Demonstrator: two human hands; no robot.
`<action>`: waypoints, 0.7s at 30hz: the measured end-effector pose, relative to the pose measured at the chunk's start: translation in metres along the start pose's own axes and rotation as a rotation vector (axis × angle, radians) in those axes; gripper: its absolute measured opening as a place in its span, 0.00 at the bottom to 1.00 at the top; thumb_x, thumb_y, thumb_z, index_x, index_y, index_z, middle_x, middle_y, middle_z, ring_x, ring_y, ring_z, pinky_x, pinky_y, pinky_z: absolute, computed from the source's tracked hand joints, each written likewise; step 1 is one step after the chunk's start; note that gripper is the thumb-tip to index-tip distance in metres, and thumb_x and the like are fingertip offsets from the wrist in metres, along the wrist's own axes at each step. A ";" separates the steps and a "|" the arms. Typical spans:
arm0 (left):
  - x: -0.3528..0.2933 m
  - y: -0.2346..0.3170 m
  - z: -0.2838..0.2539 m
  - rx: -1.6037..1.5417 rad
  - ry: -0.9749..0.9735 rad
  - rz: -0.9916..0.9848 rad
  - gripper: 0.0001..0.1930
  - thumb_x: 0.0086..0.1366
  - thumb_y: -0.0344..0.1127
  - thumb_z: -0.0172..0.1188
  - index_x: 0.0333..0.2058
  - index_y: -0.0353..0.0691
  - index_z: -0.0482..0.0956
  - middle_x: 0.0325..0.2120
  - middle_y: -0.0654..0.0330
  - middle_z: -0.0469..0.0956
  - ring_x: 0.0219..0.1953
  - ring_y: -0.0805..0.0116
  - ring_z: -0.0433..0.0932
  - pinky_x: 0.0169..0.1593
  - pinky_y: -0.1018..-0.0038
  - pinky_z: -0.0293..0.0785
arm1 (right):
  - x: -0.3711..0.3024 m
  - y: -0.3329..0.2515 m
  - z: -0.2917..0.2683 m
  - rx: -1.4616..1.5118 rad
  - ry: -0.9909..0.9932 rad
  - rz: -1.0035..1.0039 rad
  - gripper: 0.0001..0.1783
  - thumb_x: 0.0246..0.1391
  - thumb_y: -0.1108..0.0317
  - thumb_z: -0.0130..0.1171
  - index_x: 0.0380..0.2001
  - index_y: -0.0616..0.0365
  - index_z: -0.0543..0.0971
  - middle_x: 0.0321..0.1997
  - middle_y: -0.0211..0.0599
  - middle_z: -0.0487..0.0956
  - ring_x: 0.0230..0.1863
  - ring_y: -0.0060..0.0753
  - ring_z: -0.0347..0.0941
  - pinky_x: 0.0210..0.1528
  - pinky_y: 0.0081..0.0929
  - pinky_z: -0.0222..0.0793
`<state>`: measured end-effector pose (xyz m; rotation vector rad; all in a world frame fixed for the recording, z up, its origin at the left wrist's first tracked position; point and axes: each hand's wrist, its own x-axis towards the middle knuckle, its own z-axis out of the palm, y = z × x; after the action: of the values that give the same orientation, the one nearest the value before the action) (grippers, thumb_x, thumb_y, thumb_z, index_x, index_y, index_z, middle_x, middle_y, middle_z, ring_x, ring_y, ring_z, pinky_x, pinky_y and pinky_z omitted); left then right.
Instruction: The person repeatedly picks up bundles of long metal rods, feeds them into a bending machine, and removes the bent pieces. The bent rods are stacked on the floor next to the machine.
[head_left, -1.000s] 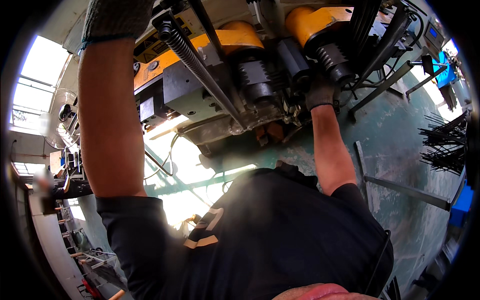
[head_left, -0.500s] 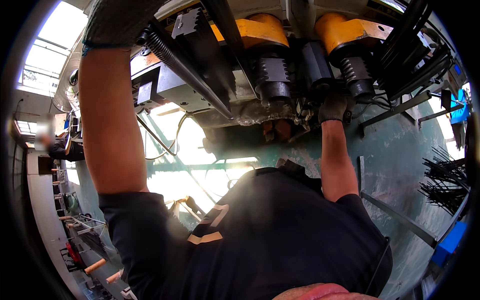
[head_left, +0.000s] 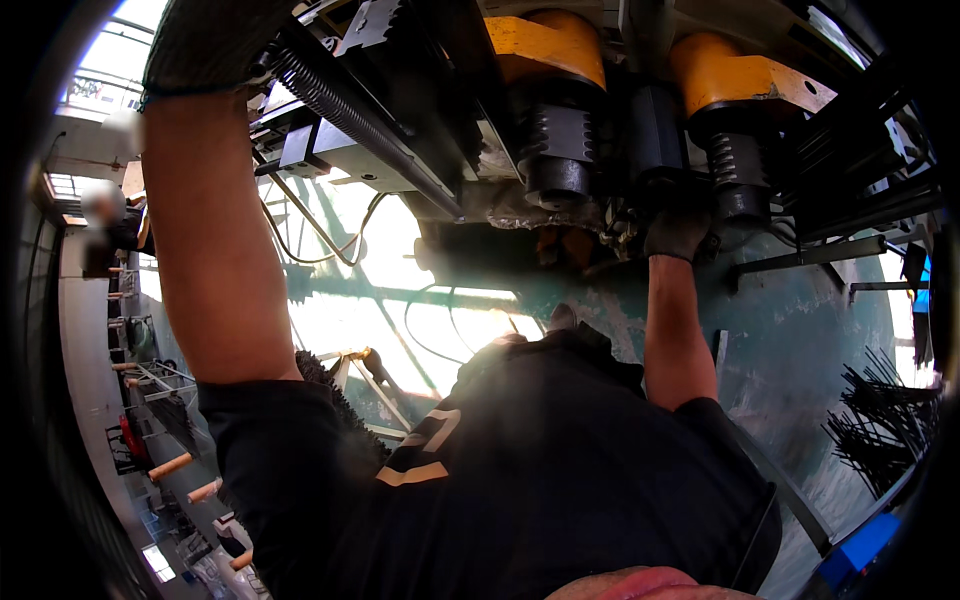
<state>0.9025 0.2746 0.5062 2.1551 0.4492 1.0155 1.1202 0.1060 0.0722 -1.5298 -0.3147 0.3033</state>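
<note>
My left hand (head_left: 205, 45), in a dark glove, is raised at the top left beside the upper end of a rod with a coil spring (head_left: 325, 88). Its fingers are lost in shadow and beyond the picture's edge. Low on the machine, my right hand (head_left: 678, 234), gloved too, reaches up against the underside of a dark block (head_left: 655, 130); its fingers are hidden there. That block stands between two toothed steel cylinders, the left one (head_left: 560, 145) and the right one (head_left: 738, 165). Yellow arms, one left (head_left: 548, 48) and one right (head_left: 735, 75), sit above them.
Dark bars (head_left: 850, 160) crowd the machine's right side. Metal rails (head_left: 810, 257) stick out below them. A bundle of thin black rods (head_left: 885, 420) and a blue piece (head_left: 860, 550) lie far right. Cables (head_left: 345, 245) hang at the left. Another person (head_left: 125, 225) stands in the left background.
My view has tilted and shifted, so the yellow arms and cylinders appear farther right and slightly lower. Both hands stay at about the same spots on the machine.
</note>
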 end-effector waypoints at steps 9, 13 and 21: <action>-0.015 0.016 -0.010 0.098 0.034 -0.021 0.11 0.65 0.31 0.60 0.41 0.29 0.81 0.29 0.56 0.81 0.34 0.64 0.83 0.42 0.69 0.79 | 0.001 -0.003 0.008 0.404 0.018 0.175 0.17 0.61 0.80 0.47 0.40 0.61 0.86 0.44 0.40 0.85 0.44 0.32 0.82 0.49 0.30 0.78; -0.013 0.021 -0.012 0.128 0.027 -0.006 0.10 0.66 0.31 0.59 0.40 0.30 0.82 0.29 0.56 0.81 0.34 0.64 0.83 0.42 0.70 0.79 | 0.006 0.003 0.007 0.282 0.043 0.018 0.17 0.60 0.79 0.47 0.41 0.58 0.86 0.44 0.40 0.85 0.45 0.33 0.82 0.49 0.30 0.78; -0.019 0.031 -0.027 0.468 0.009 0.046 0.09 0.67 0.32 0.59 0.37 0.32 0.83 0.29 0.57 0.82 0.34 0.66 0.83 0.42 0.70 0.79 | 0.019 0.009 0.001 -1.510 -0.152 -0.458 0.21 0.61 0.58 0.56 0.57 0.43 0.79 0.60 0.40 0.81 0.60 0.42 0.78 0.63 0.42 0.71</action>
<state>0.8704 0.2545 0.5309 2.5815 0.7006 1.0203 1.1375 0.1139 0.0630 -2.8073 -1.1634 -0.2980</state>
